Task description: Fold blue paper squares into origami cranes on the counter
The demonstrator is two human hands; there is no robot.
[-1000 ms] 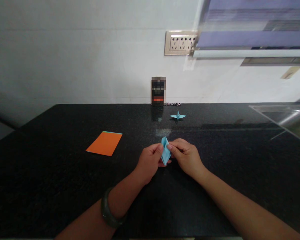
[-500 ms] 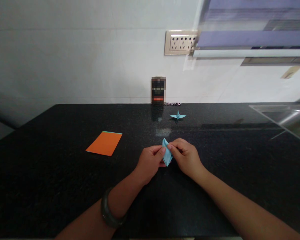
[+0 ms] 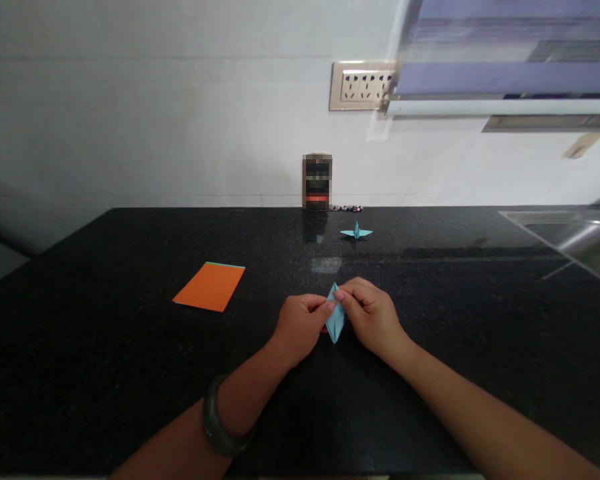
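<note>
A small folded piece of light blue paper (image 3: 335, 322) is pinched between both hands above the black countertop (image 3: 130, 360). My left hand (image 3: 300, 327) grips its left side with closed fingers; a dark bangle circles that wrist. My right hand (image 3: 373, 317) pinches the upper right edge, fingers curled. The paper's pointed tips stick out above and below the fingers.
A finished blue paper crane (image 3: 356, 232) stands farther back. An orange paper sheet (image 3: 210, 287) lies flat to the left. A small dark box (image 3: 317, 181) leans at the wall under a socket strip (image 3: 361, 85). A steel sink (image 3: 575, 233) is at the right.
The blue paper has sunk lower between the fingers and looks narrower, with less of its top showing. Both hands stayed in place, pinching closer together.
</note>
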